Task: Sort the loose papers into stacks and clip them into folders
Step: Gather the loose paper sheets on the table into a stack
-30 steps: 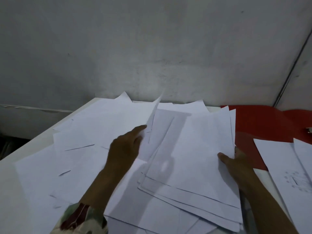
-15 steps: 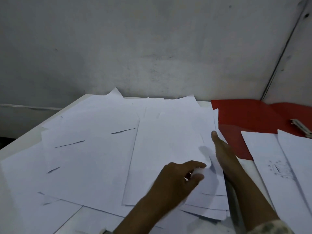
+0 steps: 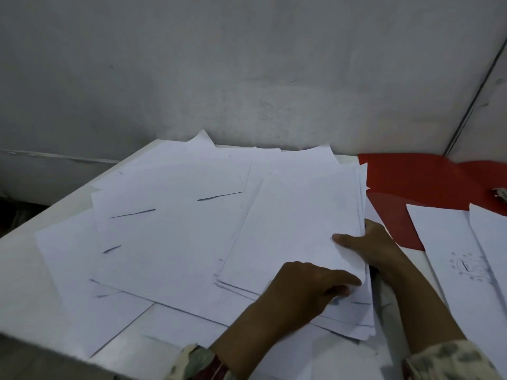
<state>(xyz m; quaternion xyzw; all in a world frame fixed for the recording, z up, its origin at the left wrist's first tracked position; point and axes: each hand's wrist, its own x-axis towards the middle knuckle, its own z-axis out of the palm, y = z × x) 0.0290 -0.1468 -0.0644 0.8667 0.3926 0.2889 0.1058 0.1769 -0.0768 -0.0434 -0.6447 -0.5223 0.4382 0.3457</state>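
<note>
Right hand [image 3: 375, 250] grips the paper stack [image 3: 299, 229] at its edge, thumb on top; left hand [image 3: 304, 292] pinches its near corner. Red folder [image 3: 419, 182] beside.

Gripping a stack of white papers [image 3: 296, 229]: right hand [image 3: 375, 248] at its edge, left hand [image 3: 299, 294] on its near corner. Resting beside a red folder [image 3: 419, 182] on a white table [image 3: 24, 283].

White paper sheets [image 3: 170, 242] left of fingers [image 3: 347, 281]: thin, matt, smooth. Red folder [image 3: 411, 182] beyond fingers: smooth card, slight sheen. Metal clip [image 3: 500, 193] far right: shiny. Wall [image 3: 247, 64]: grey, matt, rough, scuffed. Sleeve [image 3: 450, 360]: patterned cloth.
</note>
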